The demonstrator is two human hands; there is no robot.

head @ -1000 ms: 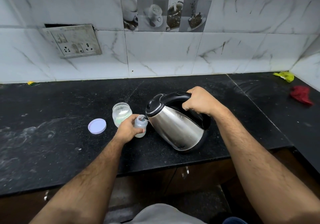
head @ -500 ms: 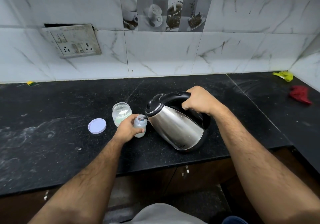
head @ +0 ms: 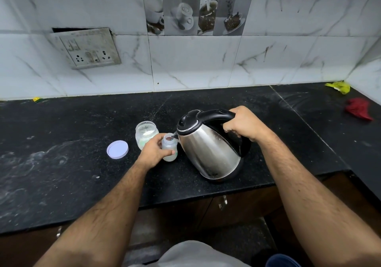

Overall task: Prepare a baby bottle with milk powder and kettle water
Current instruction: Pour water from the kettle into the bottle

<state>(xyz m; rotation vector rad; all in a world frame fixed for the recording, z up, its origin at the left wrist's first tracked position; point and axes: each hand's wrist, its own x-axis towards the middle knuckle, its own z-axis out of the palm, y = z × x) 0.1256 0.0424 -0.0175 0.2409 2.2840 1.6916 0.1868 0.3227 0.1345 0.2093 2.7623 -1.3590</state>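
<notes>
The right hand (head: 244,125) is clenched around the rear of the black handle of the stainless steel electric kettle (head: 208,149), knuckles up. From this hand the kettle leans away to the left, its base edge down on the black countertop (head: 61,173) and its spout just over the mouth of the baby bottle (head: 169,148). Whether water is running I cannot tell.

The left hand (head: 153,152) is wrapped around the bottle's side, thumb and fingers holding it upright on the counter, directly right of the palm. Its long axis is vertical, open mouth up, with pale liquid low inside.

Just beyond the left hand stands the open milk powder jar (head: 145,133), almost touching the bottle; farther left lies its lilac lid (head: 117,149), flat.

The bottle looks like light, thin plastic: easy to tip and likely to warm quickly, so a mid-body hold below the neck suits it. The kettle is probably heavy and hot-walled; the handle is the only safe hold, and the tilt needs slow wrist control.
</notes>
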